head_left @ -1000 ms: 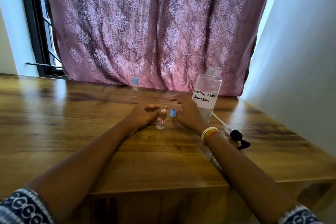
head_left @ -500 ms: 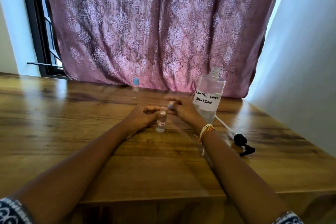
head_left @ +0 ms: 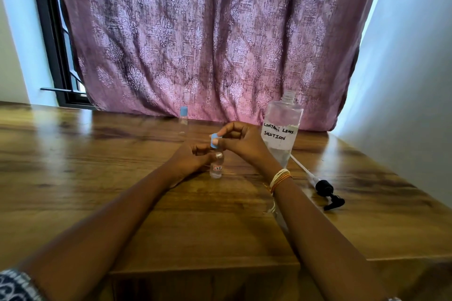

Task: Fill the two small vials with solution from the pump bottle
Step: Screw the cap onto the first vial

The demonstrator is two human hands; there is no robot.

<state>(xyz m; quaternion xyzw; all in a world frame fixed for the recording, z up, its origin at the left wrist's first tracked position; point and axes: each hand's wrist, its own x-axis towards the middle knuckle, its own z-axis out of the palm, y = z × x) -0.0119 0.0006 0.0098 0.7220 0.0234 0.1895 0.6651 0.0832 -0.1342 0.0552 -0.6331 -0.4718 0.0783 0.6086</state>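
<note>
A small clear vial (head_left: 216, 168) with a red-edged label stands upright on the wooden table (head_left: 97, 178). My left hand (head_left: 189, 161) grips it near its neck. My right hand (head_left: 241, 142) pinches a blue cap (head_left: 215, 141) just above the vial's mouth. A second vial (head_left: 183, 116) with a blue cap stands farther back by the curtain. The clear bottle (head_left: 281, 129) labelled "contact lens solution" stands open to the right of my right hand. Its black pump head (head_left: 326, 190) with a white tube lies on the table beside it.
A purple patterned curtain (head_left: 208, 44) hangs behind the table's far edge. A white wall (head_left: 411, 80) runs along the right side. A dark window frame (head_left: 51, 44) is at the left. The table's front edge is near my forearms.
My right hand picked the blue cap up from the table beside the vial and brought it over the vial's mouth. My left hand kept its hold on the vial.
</note>
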